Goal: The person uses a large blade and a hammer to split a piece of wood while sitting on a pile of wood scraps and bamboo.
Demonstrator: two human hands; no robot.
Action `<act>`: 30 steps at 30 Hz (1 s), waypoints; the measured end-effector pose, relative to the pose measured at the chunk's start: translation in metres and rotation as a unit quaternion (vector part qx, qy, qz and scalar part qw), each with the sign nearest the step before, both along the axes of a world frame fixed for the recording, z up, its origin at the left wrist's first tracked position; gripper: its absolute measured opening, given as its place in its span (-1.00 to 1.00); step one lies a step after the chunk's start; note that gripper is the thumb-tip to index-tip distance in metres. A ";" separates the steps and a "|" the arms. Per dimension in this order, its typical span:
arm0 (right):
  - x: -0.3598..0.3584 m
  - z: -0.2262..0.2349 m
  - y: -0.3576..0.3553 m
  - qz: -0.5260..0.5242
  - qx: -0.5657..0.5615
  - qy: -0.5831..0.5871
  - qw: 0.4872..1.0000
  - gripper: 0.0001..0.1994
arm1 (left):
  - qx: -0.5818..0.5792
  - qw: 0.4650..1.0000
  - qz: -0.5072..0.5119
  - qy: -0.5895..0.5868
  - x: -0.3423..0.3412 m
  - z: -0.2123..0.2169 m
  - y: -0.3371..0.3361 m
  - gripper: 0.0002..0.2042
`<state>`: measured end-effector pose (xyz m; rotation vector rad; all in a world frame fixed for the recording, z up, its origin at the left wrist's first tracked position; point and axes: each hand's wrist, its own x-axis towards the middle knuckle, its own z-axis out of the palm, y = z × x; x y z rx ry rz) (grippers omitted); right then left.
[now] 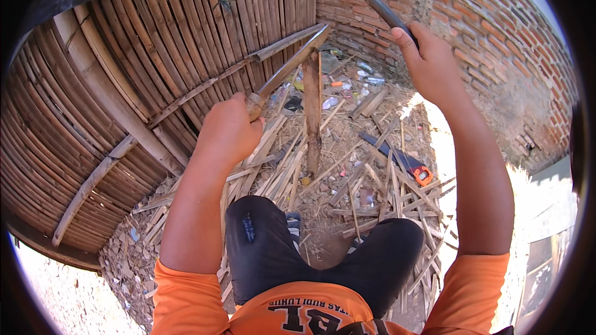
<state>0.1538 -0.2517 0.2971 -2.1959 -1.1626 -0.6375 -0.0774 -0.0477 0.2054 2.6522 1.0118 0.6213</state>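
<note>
My left hand (231,125) is closed around the wooden handle of a machete (282,75). Its long blade slants up and away to the right, lying across the top end of an upright wooden piece (312,115); whether the edge has bitten into the wood I cannot tell. Raised at the upper right, my right hand (428,62) grips a dark stick (379,5) with a brown, rough-looking far end. The stick is held up, apart from both blade and wood. Past my knees lies a handsaw (403,160) with an orange-and-black handle.
Split wooden strips (372,195) litter the ground around my feet. A bamboo slat wall (149,56) stands close on the left, a brick wall (496,31) at the back right. Scattered rubbish (347,84) lies in the far corner.
</note>
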 end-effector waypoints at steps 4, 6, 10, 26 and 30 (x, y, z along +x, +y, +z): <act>0.006 -0.017 0.001 0.035 -0.083 -0.030 0.996 -0.51 | 0.001 1.000 -0.004 0.014 0.001 0.000 0.000 -0.55; 0.003 -0.008 0.001 0.031 -0.048 -0.057 0.997 -0.50 | 0.017 1.000 -0.008 0.011 0.000 0.000 0.000 -0.54; -0.009 0.010 -0.002 0.015 0.009 -0.028 0.999 -0.51 | -0.020 1.000 -0.006 0.018 0.001 0.006 -0.006 -0.52; 0.004 -0.003 -0.023 0.010 -0.027 -0.033 0.999 -0.53 | -0.060 0.988 -0.087 -0.114 -0.013 -0.004 -0.008 -0.53; 0.000 0.004 -0.024 0.025 0.008 -0.024 0.999 -0.53 | -0.043 0.985 -0.099 -0.133 -0.015 -0.007 -0.011 -0.52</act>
